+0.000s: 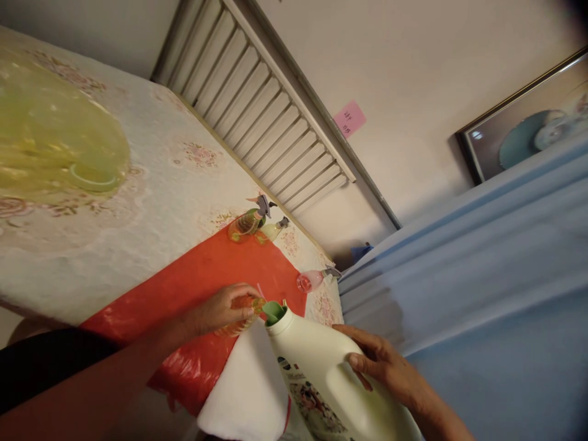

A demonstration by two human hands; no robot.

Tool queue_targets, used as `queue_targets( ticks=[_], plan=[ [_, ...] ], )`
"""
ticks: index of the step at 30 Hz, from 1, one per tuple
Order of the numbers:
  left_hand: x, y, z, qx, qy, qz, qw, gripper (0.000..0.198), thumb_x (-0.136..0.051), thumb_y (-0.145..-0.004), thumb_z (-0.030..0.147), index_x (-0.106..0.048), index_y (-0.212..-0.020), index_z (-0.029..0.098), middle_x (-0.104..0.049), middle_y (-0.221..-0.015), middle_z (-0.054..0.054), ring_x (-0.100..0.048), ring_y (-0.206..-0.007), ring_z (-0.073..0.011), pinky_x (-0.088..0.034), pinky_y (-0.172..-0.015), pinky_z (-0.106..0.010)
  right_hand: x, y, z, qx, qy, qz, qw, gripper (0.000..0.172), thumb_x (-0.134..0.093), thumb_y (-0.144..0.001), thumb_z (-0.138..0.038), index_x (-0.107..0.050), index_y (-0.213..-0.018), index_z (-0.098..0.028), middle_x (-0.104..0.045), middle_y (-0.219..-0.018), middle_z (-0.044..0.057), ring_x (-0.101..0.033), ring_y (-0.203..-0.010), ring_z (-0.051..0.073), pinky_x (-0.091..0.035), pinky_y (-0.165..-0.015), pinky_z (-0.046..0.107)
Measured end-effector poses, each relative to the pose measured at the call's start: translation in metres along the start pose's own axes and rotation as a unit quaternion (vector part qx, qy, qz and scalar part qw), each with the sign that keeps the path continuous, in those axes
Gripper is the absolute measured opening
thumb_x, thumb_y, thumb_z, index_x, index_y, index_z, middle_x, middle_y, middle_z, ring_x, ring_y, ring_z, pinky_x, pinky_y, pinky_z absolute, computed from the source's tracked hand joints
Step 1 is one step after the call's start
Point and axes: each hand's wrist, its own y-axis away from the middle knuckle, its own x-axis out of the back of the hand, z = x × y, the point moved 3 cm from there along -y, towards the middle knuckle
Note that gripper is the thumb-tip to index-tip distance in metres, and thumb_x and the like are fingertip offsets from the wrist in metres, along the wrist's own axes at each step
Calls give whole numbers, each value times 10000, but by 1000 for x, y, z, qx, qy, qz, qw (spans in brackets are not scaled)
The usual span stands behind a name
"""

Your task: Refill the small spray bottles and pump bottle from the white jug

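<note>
My left hand (228, 310) is wrapped round the upper part of a small clear bottle (236, 327), tinted orange over the red sheet. The bottle's mouth points at the green pouring spout (274, 311) of a large pale jug (315, 343). Whether the two touch I cannot tell. My right hand (379, 361) grips the jug by its side handle, tilting it toward the bottle. A folded white cloth (248, 386) lies beneath the bottle, beside the jug.
A red plastic sheet (193, 285) covers part of the floral tablecloth (160, 190). Spray bottles stand beyond: a greenish one (247, 225), a yellowish one (270, 233) and a pink one (311, 280). A yellow bag (59, 135) is at left, a radiator (257, 104) behind, a blue curtain (482, 245) at right.
</note>
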Motion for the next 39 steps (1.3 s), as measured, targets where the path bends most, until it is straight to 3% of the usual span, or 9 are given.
queue_targets(
  ticks=[39],
  plan=[
    [0,2,1,-1,10,-3,1000,264,-617,-808,335,-655,-1034,206,-681,-1064,-31,-616,-1032,-225,-452,-931,-322,4,-1,2,-11,6,-9,1000,611,-646,-827,-507,-549,-1329,-171,-595,-795,15,-399,-514,66,-312,-459,204]
  ],
)
